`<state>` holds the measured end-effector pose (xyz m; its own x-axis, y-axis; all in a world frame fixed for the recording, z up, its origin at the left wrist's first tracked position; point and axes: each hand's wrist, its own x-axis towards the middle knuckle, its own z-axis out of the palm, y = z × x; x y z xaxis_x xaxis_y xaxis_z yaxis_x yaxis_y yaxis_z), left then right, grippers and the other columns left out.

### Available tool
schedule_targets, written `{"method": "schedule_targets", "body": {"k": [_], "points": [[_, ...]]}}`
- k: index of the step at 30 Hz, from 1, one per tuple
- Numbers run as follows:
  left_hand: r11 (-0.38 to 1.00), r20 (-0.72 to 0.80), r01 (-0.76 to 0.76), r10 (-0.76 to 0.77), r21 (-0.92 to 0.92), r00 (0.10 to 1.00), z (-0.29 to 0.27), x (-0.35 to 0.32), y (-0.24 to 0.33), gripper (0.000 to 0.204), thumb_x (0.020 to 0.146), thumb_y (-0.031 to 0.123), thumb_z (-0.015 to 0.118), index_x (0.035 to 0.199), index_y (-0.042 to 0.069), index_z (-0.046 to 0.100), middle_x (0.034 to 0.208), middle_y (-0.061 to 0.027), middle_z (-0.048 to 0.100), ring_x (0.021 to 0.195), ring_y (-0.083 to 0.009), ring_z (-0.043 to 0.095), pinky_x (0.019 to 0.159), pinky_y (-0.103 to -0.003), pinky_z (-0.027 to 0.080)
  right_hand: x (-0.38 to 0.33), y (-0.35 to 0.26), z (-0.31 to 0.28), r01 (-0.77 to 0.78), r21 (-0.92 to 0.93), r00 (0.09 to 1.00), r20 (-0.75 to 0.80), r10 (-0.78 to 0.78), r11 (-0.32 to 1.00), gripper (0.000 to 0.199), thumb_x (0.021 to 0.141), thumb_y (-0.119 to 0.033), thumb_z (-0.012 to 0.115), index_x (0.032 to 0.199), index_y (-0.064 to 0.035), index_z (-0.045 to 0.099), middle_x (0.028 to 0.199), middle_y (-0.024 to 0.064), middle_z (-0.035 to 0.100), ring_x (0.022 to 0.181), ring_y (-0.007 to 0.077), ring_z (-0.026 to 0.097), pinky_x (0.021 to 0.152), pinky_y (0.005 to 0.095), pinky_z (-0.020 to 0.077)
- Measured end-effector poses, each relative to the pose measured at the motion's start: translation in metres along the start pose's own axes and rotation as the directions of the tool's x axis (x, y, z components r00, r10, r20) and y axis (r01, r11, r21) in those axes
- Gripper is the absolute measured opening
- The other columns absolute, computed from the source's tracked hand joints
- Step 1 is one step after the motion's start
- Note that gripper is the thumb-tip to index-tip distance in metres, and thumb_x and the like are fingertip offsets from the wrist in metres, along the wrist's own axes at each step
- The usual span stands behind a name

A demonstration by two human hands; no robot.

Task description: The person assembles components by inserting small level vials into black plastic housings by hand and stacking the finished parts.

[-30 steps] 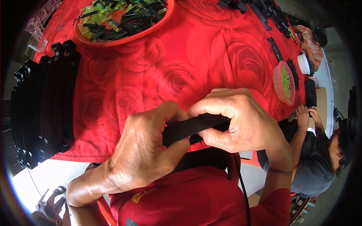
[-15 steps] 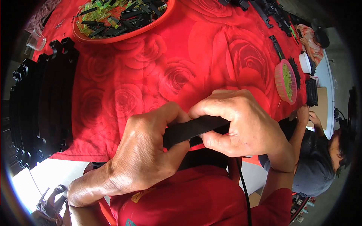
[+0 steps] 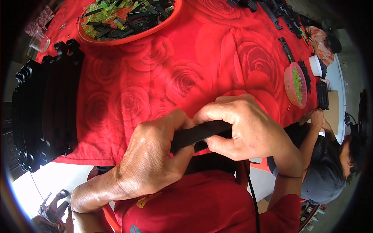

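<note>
Both of my hands grip one long black plastic strip [image 3: 199, 134] just above the near edge of the table. My left hand [image 3: 155, 155] wraps its left end, thumb on top. My right hand [image 3: 244, 128] curls over the right end, fingers folded down around it. Most of the strip is hidden inside the two fists. Below the hands I see my red shirt [image 3: 202, 202].
A red rose-patterned cloth [image 3: 163, 77] covers the table. A stack of black plastic frames [image 3: 42, 105] stands at the left. A red bowl [image 3: 128, 19] of black and green parts sits at the back. A pink basket [image 3: 294, 83] and another person's arm [image 3: 311, 132] are at the right.
Both hands stay closed on the black strip with almost no shift. The view has tilted slightly, so the red bowl shows more at the top.
</note>
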<state>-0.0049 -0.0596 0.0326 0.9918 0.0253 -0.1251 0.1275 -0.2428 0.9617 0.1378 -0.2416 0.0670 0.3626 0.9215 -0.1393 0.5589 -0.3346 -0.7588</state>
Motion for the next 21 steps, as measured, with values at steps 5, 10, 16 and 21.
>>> {"method": "schedule_targets", "body": {"k": [5,10,16,21], "points": [[0.999,0.009,0.052,-0.052,-0.005,0.999,-0.0031,-0.0016,-0.0033,0.019,0.087,-0.005,0.069,0.106,-0.001,0.067,0.079,-0.0039,0.068,0.072,-0.0058,0.062,0.061,-0.026,0.048,0.003,0.0057,0.0008,0.043,-0.004,0.998,0.046,-0.043,0.999,0.02,0.08,-0.009,0.077,0.098,-0.0008,0.072,0.07,0.0178,0.067,0.065,0.0382,0.069,0.062,0.0478,0.0516],[0.993,0.049,0.105,-0.103,-0.052,0.993,-0.0039,-0.0018,-0.0059,0.02,0.087,-0.005,0.069,0.107,0.0,0.067,0.08,-0.0033,0.068,0.073,-0.006,0.063,0.062,-0.026,0.049,0.0038,0.0093,0.0038,0.034,0.025,0.997,0.063,-0.036,0.999,0.022,0.08,-0.009,0.077,0.1,-0.0007,0.072,0.072,0.0175,0.069,0.067,0.0378,0.071,0.063,0.0467,0.0537],[0.997,0.016,0.079,-0.079,-0.018,0.997,-0.0036,-0.0047,-0.0012,0.023,0.084,-0.006,0.067,0.106,0.0,0.068,0.079,-0.0049,0.068,0.073,-0.0083,0.065,0.063,-0.027,0.05,0.0053,0.0022,0.0064,0.011,0.021,0.998,0.058,-0.012,1.0,0.024,0.079,-0.009,0.078,0.101,-0.0008,0.072,0.075,0.0181,0.071,0.069,0.0382,0.072,0.064,0.0464,0.0549],[0.997,0.024,0.073,-0.074,0.026,0.997,-0.0012,-0.0034,-0.008,0.02,0.085,-0.003,0.071,0.104,-0.001,0.067,0.077,-0.0114,0.068,0.07,-0.0164,0.069,0.061,-0.033,0.052,0.0069,0.0086,0.006,-0.007,0.002,0.993,0.119,0.007,1.0,0.026,0.079,-0.009,0.078,0.102,-0.0007,0.072,0.073,0.0183,0.07,0.066,0.039,0.071,0.063,0.0471,0.0545]]}}
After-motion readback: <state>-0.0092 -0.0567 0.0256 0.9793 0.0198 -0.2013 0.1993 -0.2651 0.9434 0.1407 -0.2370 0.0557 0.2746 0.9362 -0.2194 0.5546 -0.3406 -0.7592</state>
